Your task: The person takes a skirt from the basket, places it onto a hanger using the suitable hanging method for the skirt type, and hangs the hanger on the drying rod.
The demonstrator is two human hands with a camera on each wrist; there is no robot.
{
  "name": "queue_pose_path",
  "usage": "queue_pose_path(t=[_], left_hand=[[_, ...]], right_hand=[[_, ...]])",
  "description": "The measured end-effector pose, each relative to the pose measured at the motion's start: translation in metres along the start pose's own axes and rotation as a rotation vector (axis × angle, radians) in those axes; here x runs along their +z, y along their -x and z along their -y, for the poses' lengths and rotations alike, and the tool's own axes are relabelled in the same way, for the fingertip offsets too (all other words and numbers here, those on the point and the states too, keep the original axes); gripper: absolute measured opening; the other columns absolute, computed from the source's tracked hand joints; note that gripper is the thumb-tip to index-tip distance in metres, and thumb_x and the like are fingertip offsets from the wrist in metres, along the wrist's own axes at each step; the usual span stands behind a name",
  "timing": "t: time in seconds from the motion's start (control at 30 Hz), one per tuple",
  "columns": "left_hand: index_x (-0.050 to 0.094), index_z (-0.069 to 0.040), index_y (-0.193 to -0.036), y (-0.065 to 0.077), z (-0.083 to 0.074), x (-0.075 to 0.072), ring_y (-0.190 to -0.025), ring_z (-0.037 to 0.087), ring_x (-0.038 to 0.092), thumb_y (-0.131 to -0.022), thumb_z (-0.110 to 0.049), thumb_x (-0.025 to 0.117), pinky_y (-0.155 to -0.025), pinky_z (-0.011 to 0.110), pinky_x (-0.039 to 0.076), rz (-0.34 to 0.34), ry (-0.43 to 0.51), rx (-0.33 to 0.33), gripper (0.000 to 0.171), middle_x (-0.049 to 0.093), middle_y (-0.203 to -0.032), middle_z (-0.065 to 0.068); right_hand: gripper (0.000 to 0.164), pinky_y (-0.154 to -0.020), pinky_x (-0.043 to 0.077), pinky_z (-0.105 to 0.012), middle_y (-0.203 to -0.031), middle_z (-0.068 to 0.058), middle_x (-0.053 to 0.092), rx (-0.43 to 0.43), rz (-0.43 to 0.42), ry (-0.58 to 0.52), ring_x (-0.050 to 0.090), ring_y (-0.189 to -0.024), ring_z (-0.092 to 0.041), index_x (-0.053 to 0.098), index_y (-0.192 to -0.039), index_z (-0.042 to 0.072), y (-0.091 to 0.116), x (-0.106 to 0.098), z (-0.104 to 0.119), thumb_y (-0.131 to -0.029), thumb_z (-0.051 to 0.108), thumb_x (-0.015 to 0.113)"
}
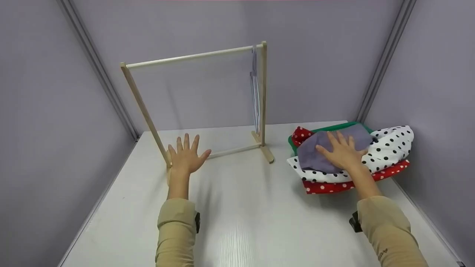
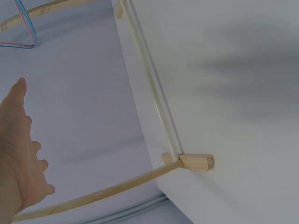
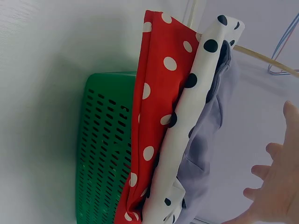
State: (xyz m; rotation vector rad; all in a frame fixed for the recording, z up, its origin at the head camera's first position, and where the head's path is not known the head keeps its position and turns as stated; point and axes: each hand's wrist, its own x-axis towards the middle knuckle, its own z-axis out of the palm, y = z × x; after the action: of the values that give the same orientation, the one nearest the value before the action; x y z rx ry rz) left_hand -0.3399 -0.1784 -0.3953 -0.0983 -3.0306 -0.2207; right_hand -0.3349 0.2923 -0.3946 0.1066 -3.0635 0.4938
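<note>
My left hand [image 1: 186, 157] is held out with fingers spread, holding nothing, near the left post of a wooden rack [image 1: 195, 56]. Over the green basket [image 3: 105, 144] on the right, my right hand [image 1: 343, 152] has its fingers spread too. The right wrist view shows it apart from the cloth. Heaped in the basket are a purple-grey cloth [image 1: 315, 154], a white cloth with black dots [image 1: 393, 144] and a red cloth with white dots [image 1: 326, 187]. Several thin hangers [image 1: 256, 96] hang at the right end of the rack's top bar.
Everything stands on a white table [image 1: 237, 222]. Grey-lilac panels [image 1: 193, 22] enclose it at the back and both sides. The rack's lower bar [image 2: 149, 74] runs between its two wooden feet, close above the table.
</note>
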Motion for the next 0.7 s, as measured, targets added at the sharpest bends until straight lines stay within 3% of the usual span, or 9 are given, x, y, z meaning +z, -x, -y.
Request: queue_pose_path(t=[0.3,0.43,0.53,0.6,0.7], left_hand=[[0.009,-0.017,-0.15,-0.004,-0.005,0.002,-0.137,0.042,-0.002,-0.091,-0.063,0.027,-0.102,0.063,-0.003,0.032,0.0,0.0,0.077,0.001,-0.153,0.018],[0.023,-0.009,-0.147,-0.006,-0.007,0.003,-0.135,0.042,0.018,-0.092,-0.057,0.036,-0.103,0.063,0.003,-0.008,0.018,0.023,0.073,0.025,-0.147,0.022],[0.044,-0.002,-0.135,-0.007,-0.012,0.004,-0.119,0.04,0.045,-0.093,-0.048,0.044,-0.1,0.06,0.023,-0.091,0.013,0.078,0.063,0.052,-0.128,0.022],[0.058,0.002,-0.12,-0.008,-0.018,0.006,-0.101,0.038,0.058,-0.092,-0.042,0.05,-0.09,0.054,0.039,-0.163,0.023,0.131,0.052,0.063,-0.11,0.02],[0.067,0.003,-0.089,-0.009,-0.033,0.01,-0.07,0.03,0.062,-0.09,-0.034,0.057,-0.065,0.043,0.048,-0.245,0.063,0.223,0.038,0.067,-0.08,0.015]], right_hand=[[0.081,-0.083,-0.006,-0.079,-0.151,-0.023,0.007,-0.012,-0.037,0.016,-0.001,-0.132,-0.053,0.014,-0.148,0.011,-0.002,0.002,-0.002,-0.09,0.063,0.035],[0.068,-0.09,0.012,-0.075,-0.144,-0.027,0.026,-0.046,-0.106,-0.015,0.018,-0.129,-0.051,0.028,-0.144,0.004,-0.003,0.002,-0.004,-0.093,0.044,0.047],[0.054,-0.093,0.025,-0.066,-0.132,-0.029,0.042,-0.102,-0.188,-0.031,0.034,-0.121,-0.049,0.042,-0.133,-0.003,-0.003,0.002,-0.005,-0.092,0.029,0.054],[0.048,-0.093,0.03,-0.062,-0.127,-0.03,0.047,-0.144,-0.228,-0.031,0.041,-0.116,-0.048,0.048,-0.127,-0.006,-0.003,0.002,-0.008,-0.09,0.023,0.056],[0.044,-0.093,0.032,-0.06,-0.124,-0.029,0.05,-0.186,-0.252,-0.038,0.043,-0.114,-0.047,0.051,-0.124,-0.006,-0.003,0.003,-0.012,-0.089,0.02,0.058]])
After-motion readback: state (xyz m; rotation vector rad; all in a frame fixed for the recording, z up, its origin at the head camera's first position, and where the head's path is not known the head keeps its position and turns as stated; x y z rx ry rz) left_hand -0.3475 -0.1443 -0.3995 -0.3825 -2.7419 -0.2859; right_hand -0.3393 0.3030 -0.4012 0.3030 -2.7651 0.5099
